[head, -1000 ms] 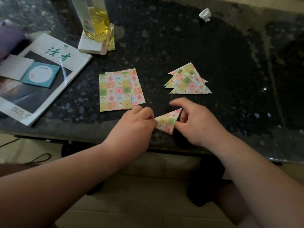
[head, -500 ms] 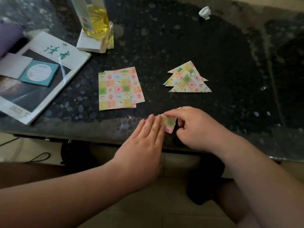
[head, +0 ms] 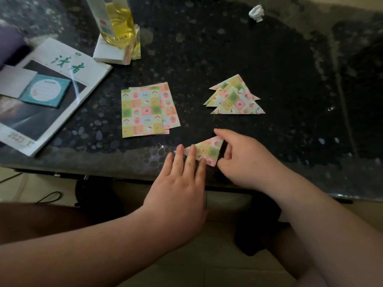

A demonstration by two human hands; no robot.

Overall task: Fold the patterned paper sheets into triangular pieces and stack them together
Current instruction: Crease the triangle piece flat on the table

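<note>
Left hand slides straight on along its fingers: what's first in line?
The folded triangle, already under the fingertips of the left hand. Beyond it bare table, then perhaps the triangle stack at its near corner; depth unclear.

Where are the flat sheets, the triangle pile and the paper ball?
flat sheets [head: 143, 112], head view, top sheet's middle
triangle pile [head: 237, 105], head view, front triangle's middle
paper ball [head: 256, 13], head view, its centre

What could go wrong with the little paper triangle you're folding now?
The triangle lies close to the table's front edge; a slip might send it to the floor.
Only the left hand's flat fingers pin it while the right hand pinches its side, so it may shift and crease crookedly.
The pile of triangles is loosely fanned; adding this one carelessly could scatter it.
</note>
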